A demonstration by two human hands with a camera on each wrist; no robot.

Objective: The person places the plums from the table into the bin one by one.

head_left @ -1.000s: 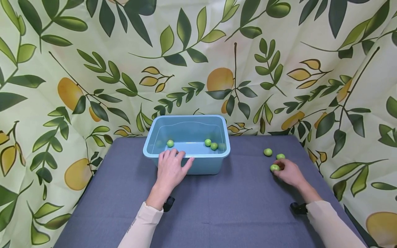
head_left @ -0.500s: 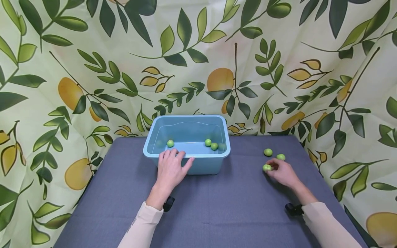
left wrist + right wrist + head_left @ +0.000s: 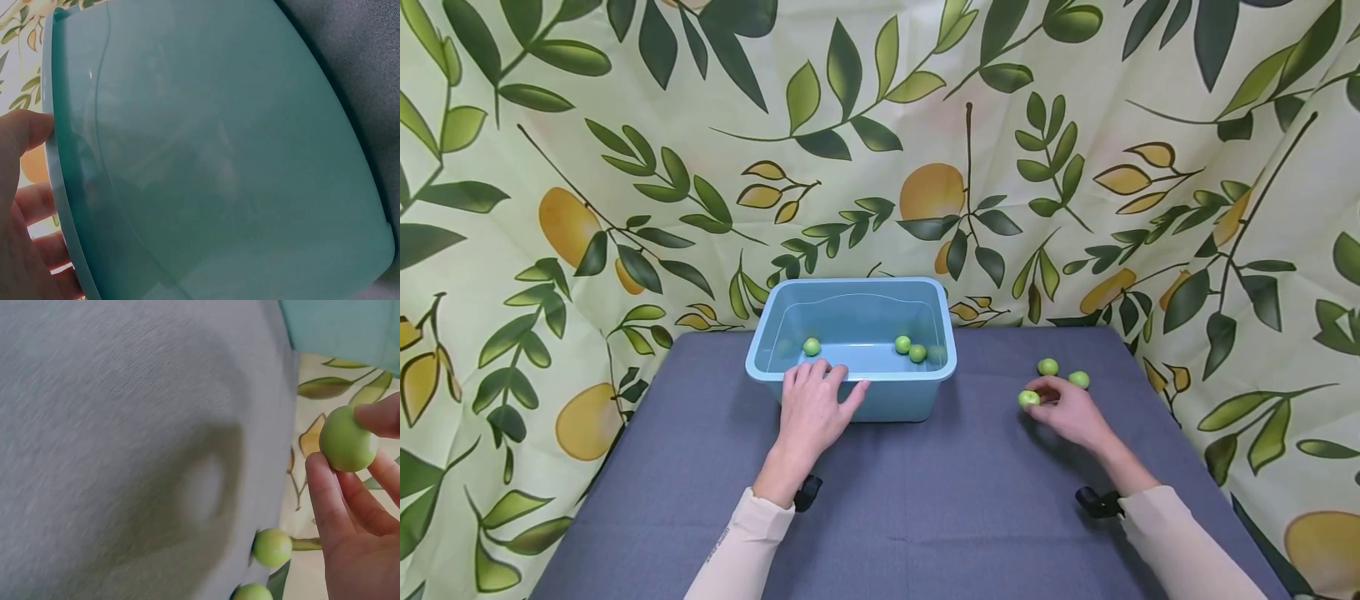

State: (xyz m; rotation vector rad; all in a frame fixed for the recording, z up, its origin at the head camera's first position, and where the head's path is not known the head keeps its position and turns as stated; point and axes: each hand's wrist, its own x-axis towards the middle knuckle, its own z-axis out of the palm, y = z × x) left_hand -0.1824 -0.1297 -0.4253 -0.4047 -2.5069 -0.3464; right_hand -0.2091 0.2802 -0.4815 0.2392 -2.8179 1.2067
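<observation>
A light-blue plastic bin (image 3: pixel 850 400) stands at the back of the table. Over its front rim hook the fingers of my left hand (image 3: pixel 815 412); the thumb (image 3: pixel 34 128) touches the rim in the left wrist view. Inside the bin lie one small green lime-like fruit (image 3: pixel 811 347) at the left and two more (image 3: pixel 902 344) at the right. My right hand (image 3: pixel 1075 412) pinches another green fruit (image 3: pixel 347 439) between thumb and fingers, raised above the cloth. Two loose green fruits lie behind that hand, one at the back (image 3: pixel 1048 367) and one to its right (image 3: pixel 1078 379).
A grey-blue cloth (image 3: pixel 925 500) covers the table. Leaf-and-fruit patterned fabric (image 3: pixel 865 167) hangs behind and at both sides, close to the table's edges. The bin's right wall stands to the left of the right hand.
My right hand has moved left and slightly away from me with the pinched green fruit, off the spot beside the two loose ones. The left hand and the bin have stayed still.
</observation>
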